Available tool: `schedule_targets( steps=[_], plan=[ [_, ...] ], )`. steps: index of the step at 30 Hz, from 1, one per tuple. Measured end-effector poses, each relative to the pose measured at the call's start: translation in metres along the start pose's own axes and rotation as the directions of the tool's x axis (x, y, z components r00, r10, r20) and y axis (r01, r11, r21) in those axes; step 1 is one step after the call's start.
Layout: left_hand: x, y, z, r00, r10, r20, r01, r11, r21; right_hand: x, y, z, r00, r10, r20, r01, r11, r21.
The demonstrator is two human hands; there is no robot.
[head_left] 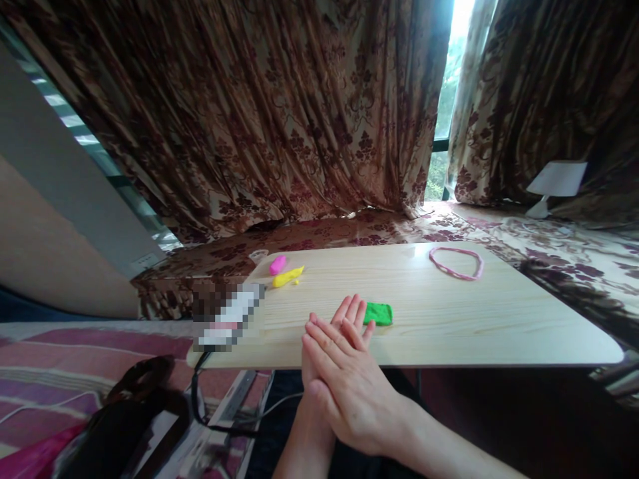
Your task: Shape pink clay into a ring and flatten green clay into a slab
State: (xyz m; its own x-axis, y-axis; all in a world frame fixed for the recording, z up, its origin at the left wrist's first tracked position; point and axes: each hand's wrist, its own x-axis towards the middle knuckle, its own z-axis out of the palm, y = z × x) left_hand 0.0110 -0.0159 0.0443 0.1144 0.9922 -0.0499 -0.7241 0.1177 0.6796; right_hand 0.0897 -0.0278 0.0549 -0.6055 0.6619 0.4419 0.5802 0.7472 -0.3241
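My right hand [349,389] lies flat on top of my left hand [352,310], palm against palm, over the front edge of a light wooden table [474,326]. Both hands have their fingers stretched out straight. Only the left fingertips show, pointing away from me and almost touching a flat green clay slab [378,313]. Whether anything sits between the palms is hidden. A pink clay lump [277,265] and a yellow clay roll [287,277] lie at the table's far left. A thin pink clay ring [456,262] lies at the far right.
A blurred-out object [227,318] rests on the table's left end, with a black cable [198,399] hanging from it. A dark bag [124,412] sits on a striped cover at the lower left. Patterned curtains [279,113] hang behind, and a white lamp [555,181] stands at the right.
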Motion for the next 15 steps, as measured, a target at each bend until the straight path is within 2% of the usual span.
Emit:
schedule_targets(
  steps=[3, 5, 7, 11, 12, 15],
  plan=[
    [-0.008, -0.005, 0.003, 0.991, -0.083, 0.109, 0.094, 0.991, -0.097, 0.012, 0.014, -0.001, 0.984, 0.165, -0.065, -0.168, 0.985, -0.031],
    [-0.011, 0.001, 0.000, 0.971, -0.145, 0.192, 0.180, 0.967, -0.181, 0.010, 0.023, -0.004, 0.974, 0.210, -0.084, -0.214, 0.976, -0.042],
    [-0.008, 0.007, -0.003, 0.966, -0.143, 0.215, 0.201, 0.939, -0.278, 0.001, 0.021, -0.006, 0.977, 0.200, -0.070, -0.204, 0.978, -0.048],
    [0.001, 0.006, -0.003, 0.987, -0.064, 0.149, 0.113, 0.930, -0.349, -0.007, 0.002, -0.007, 1.000, 0.017, 0.020, -0.017, 1.000, -0.016],
    [0.001, 0.003, -0.001, 0.986, -0.065, 0.151, 0.115, 0.930, -0.349, -0.003, 0.002, -0.007, 1.000, 0.017, 0.023, -0.017, 1.000, -0.014],
    [-0.006, -0.001, 0.001, 0.974, -0.112, 0.198, 0.173, 0.929, -0.328, 0.009, 0.015, -0.008, 0.986, 0.161, -0.045, -0.163, 0.986, -0.040]
  ],
)
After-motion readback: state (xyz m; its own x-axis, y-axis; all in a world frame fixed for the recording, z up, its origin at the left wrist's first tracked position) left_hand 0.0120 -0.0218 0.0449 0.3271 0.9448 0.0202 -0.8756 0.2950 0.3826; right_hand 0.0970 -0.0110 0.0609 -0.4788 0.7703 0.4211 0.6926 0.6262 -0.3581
